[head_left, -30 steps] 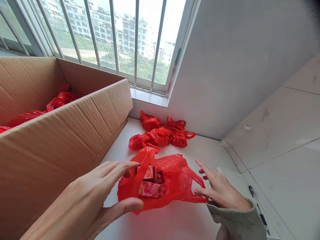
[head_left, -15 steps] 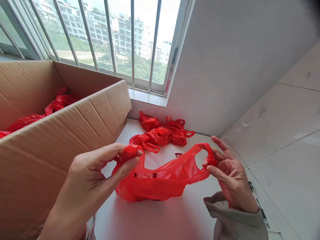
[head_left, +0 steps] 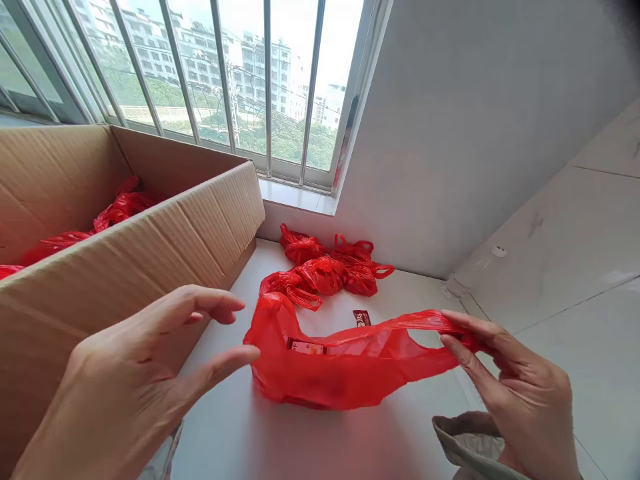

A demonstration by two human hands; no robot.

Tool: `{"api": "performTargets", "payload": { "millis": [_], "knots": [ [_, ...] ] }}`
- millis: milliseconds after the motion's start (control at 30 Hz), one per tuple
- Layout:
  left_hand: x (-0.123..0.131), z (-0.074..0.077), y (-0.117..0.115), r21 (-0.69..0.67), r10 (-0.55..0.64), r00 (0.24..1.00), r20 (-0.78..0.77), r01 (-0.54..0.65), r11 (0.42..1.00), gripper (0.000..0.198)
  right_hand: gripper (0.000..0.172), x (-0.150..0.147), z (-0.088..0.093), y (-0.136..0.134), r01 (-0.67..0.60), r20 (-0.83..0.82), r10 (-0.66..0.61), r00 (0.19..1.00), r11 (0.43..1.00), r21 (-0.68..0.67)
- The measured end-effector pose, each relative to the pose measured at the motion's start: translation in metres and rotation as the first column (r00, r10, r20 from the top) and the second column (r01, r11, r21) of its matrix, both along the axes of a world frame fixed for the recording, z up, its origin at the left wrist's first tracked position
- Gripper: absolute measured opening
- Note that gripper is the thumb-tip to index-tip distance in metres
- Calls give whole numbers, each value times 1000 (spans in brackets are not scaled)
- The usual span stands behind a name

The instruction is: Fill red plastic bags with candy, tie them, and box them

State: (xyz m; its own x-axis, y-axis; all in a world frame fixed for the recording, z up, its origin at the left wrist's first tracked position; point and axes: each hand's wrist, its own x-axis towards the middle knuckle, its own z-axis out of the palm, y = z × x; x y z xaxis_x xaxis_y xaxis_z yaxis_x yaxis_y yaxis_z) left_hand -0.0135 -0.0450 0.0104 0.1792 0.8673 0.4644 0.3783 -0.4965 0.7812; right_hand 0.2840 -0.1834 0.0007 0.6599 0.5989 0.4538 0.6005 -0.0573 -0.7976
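Note:
A red plastic bag (head_left: 340, 370) lies on the white surface in front of me, with small printed boxes (head_left: 306, 347) showing inside its mouth. My right hand (head_left: 510, 383) pinches the bag's right handle and stretches it out to the right. My left hand (head_left: 150, 373) hovers just left of the bag with its fingers spread, holding nothing; its thumb tip nearly touches the bag's left handle loop (head_left: 273, 310).
A large cardboard box (head_left: 150, 260) with red bags (head_left: 120, 207) inside stands at the left. Several tied red bags (head_left: 327, 270) lie by the wall under the barred window (head_left: 225, 87). A small dark red packet (head_left: 362, 317) lies behind the bag.
My left hand has let go of the bag's left handle and opened. My right hand has pulled the right handle farther right and lower, stretching the bag flat.

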Motion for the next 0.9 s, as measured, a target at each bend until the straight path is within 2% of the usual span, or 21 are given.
{"api": "performTargets", "payload": {
  "millis": [67,133,200,267,333,400,500,600,667,700,733,800,867,900],
  "knots": [
    [-7,-4,1,56,-54,984,-168,64,996,75,35,5,2,-8,5,-100,-11,995,998,-62],
    [-8,-7,4,61,-173,922,-346,206,977,106,42,13,3,-17,-22,-170,5,985,995,-100],
    [-3,-11,10,18,-290,852,-436,330,944,117,50,20,3,-23,-74,-182,56,982,993,-95],
    [3,-15,17,-46,-398,796,-457,425,904,112,55,25,2,-27,-99,-205,84,975,993,-67],
    [7,-17,23,-137,-514,732,-448,511,848,98,53,25,1,-28,-63,-274,50,960,997,-38],
    [11,-17,27,-211,-615,663,-426,589,781,72,44,24,1,-27,-13,-344,6,939,1000,-19],
    [24,-8,25,-239,-725,600,-337,691,683,30,34,20,0,-20,-29,-339,41,940,999,40],
    [49,0,16,-285,-805,590,-71,761,583,28,26,9,0,-9,-71,-199,97,975,988,137],
    [67,-2,7,-362,-788,598,145,773,520,38,12,-4,-1,-1,-147,7,148,989,971,188],
    [76,-6,2,-414,-750,618,236,762,498,45,12,-10,-2,3,-205,134,181,974,958,199],
    [83,-10,-2,-463,-696,653,300,737,492,49,18,-16,-4,7,-268,257,214,943,943,198],
    [93,-20,-10,-513,-614,718,328,681,523,43,32,-23,-8,11,-353,436,249,865,919,175],
    [98,-28,-16,-507,-628,730,270,663,551,30,38,-25,-11,11,-384,525,253,813,910,156],
    [99,-31,-19,-499,-647,732,213,651,572,45,39,-25,-11,9,-382,551,248,797,913,143]
  ]
}}
